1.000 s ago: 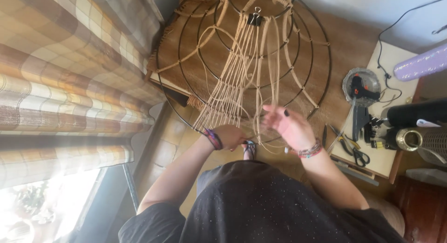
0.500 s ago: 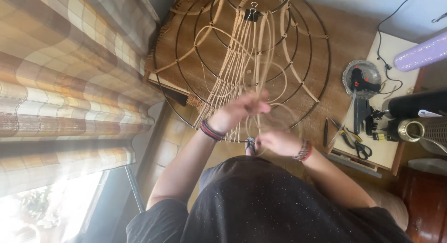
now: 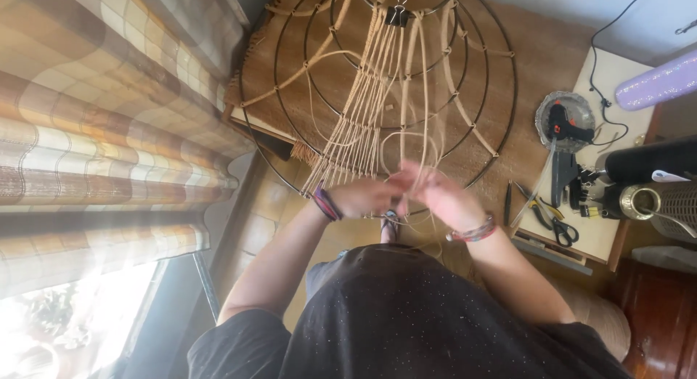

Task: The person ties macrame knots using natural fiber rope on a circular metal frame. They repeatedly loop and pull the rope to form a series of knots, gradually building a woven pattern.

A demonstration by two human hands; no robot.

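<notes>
The head camera looks down at a big round wire frame (image 3: 377, 96) with pale cords (image 3: 363, 125) tied across it. The cords run long-ways from the clip at the top down to the person's hands. The left hand (image 3: 363, 197) and the right hand (image 3: 443, 197) meet at the low ends of the cords, close together. Their fingers are curled around thin strands, pinching them. Both hands are about as near. Scissors (image 3: 555, 223) lie on a small table (image 3: 610, 234) to the right.
</notes>
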